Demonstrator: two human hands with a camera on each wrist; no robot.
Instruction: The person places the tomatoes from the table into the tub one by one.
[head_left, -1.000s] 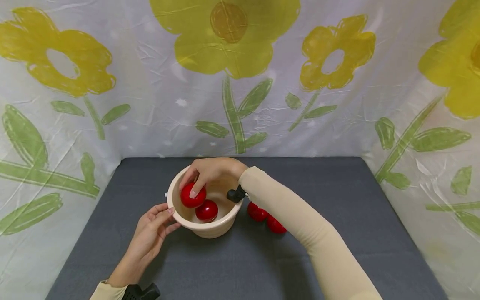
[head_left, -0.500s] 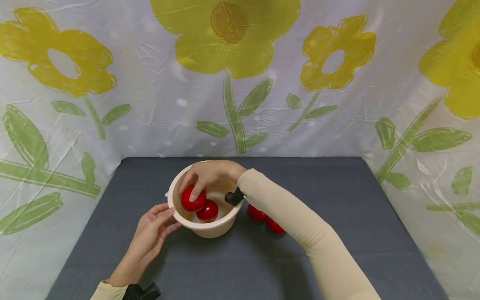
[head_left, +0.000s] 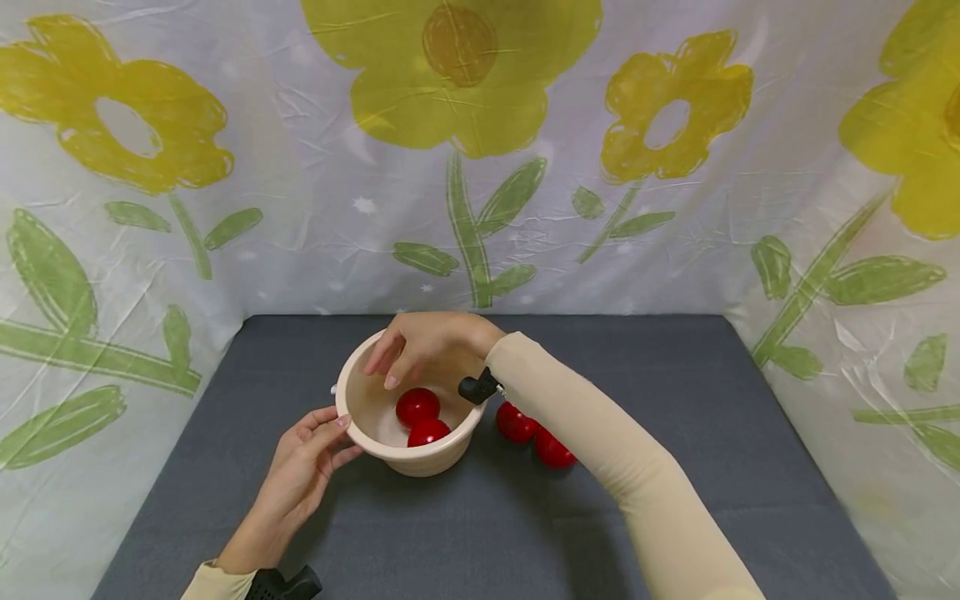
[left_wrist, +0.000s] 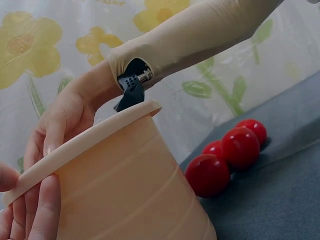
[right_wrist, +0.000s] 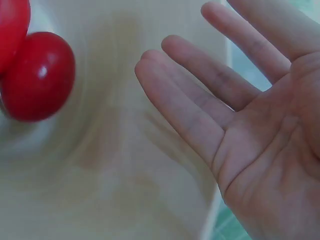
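Note:
My left hand (head_left: 307, 467) grips the near-left rim of a cream plastic bucket (head_left: 431, 462), thumb on top and fingers under the edge. In the left wrist view, fingers (left_wrist: 46, 205) lie against the bucket's outer wall. Over the bucket's mouth, my right hand (head_left: 431, 337) holds nothing. Its fingers are extended and spread in the right wrist view, apart from the balls. Two glossy red balls, one farther back (head_left: 417, 408) and one nearer (head_left: 429, 432), lie together on the bucket's bottom. The front rim partly covers the nearer one.
Several more red balls (left_wrist: 207, 175) sit bunched on the dark grey tablecloth (head_left: 712, 500), right of the bucket. My right forearm partly covers them in the head view. A flower-printed curtain (head_left: 300, 208) surrounds the table at the back and sides.
My right hand has let go of a red ball and risen slightly. That ball now rests on the bucket's bottom against the other. My left hand has stayed on the rim.

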